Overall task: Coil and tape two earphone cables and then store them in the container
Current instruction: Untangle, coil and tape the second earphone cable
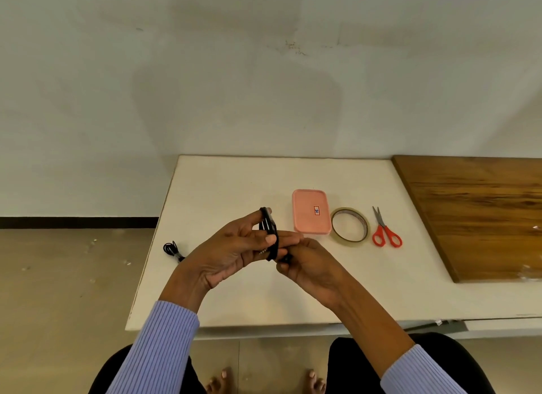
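coil (270,232) upright (long axis vertical), both hands gripping

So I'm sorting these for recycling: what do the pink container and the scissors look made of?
The pink container looks like matte moulded plastic: uniform colour, rounded corners, soft sheen. The scissors seem to have grey metal blades, dull rather than polished, and glossy red handles that are probably plastic, judging by their smooth, bright loops.

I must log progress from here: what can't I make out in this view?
- Cable coil's end: hidden between the left hand and right hand.
- Pink container: lid on, contents hidden; label too small.
- Second cable: too small to confirm tape.
- Wooden board: cut off at right edge.
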